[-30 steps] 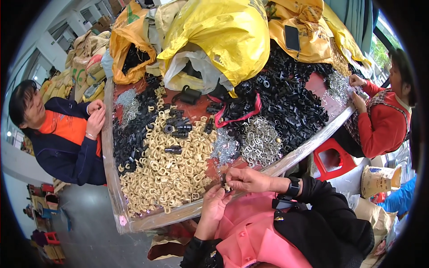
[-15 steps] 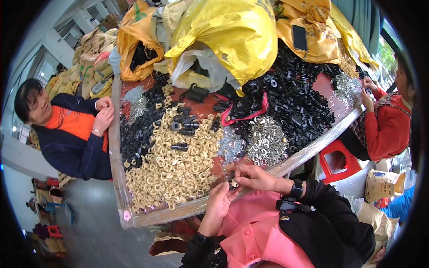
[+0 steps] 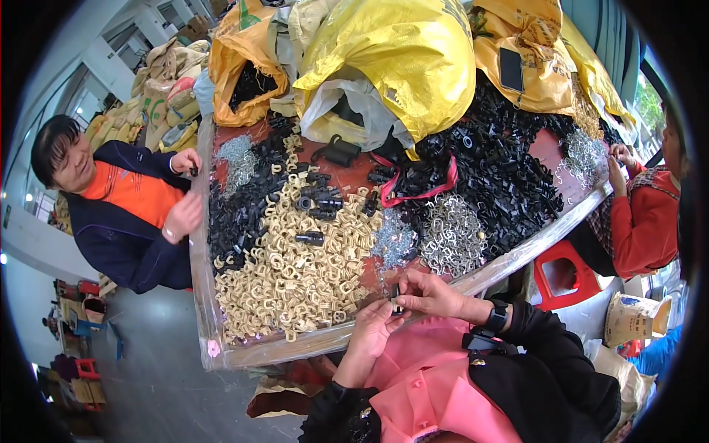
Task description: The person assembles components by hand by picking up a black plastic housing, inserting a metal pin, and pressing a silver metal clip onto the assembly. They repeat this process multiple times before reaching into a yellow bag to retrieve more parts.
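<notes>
Close together at the table's near edge, my left hand and my right hand pinch a small black plastic part between their fingertips. Its finer details are too small to make out. To the left of my hands spreads a heap of beige U-shaped plastic pieces. Just beyond my fingers lie small silvery metal pieces, and right of those a pile of curved metal hooks. Black plastic parts cover much of the table's right side.
A raised wooden rim edges the table. Yellow sacks and a phone are at the back. A co-worker sits left, another right. A red stool and paper bucket stand at right.
The view has shifted slightly. My fingers have turned the small part a little and it now stands more upright. The left co-worker's hands have moved apart, one blurred by motion.
</notes>
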### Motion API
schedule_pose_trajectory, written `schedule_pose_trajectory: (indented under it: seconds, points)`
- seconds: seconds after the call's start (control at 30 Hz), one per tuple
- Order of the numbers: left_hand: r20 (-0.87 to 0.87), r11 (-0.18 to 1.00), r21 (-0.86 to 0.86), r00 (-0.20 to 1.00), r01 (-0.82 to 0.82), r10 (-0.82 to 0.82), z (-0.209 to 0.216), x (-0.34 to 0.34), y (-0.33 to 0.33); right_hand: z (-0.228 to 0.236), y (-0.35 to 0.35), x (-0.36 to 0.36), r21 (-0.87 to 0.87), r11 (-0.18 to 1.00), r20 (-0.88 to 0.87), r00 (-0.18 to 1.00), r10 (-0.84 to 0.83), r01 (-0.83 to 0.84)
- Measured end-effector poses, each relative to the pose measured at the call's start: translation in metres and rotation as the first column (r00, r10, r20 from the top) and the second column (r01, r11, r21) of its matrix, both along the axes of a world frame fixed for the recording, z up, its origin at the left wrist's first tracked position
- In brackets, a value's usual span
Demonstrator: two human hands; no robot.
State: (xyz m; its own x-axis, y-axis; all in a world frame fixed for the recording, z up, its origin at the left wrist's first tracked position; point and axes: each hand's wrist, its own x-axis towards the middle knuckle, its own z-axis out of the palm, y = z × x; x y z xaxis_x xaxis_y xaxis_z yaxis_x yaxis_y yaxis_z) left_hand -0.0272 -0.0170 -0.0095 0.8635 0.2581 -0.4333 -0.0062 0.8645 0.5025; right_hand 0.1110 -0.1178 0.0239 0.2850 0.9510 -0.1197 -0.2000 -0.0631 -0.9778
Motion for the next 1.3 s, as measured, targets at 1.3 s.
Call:
schedule_pose_trajectory:
  seconds: [1.3]
  points:
    - [0.08, 0.999, 0.029, 0.996, -0.044, 0.042, -0.005, 0.0, 0.004, -0.043, -0.089, 0.112, 0.178, 0.832, 0.976, 0.012, -0.217, 0.525]
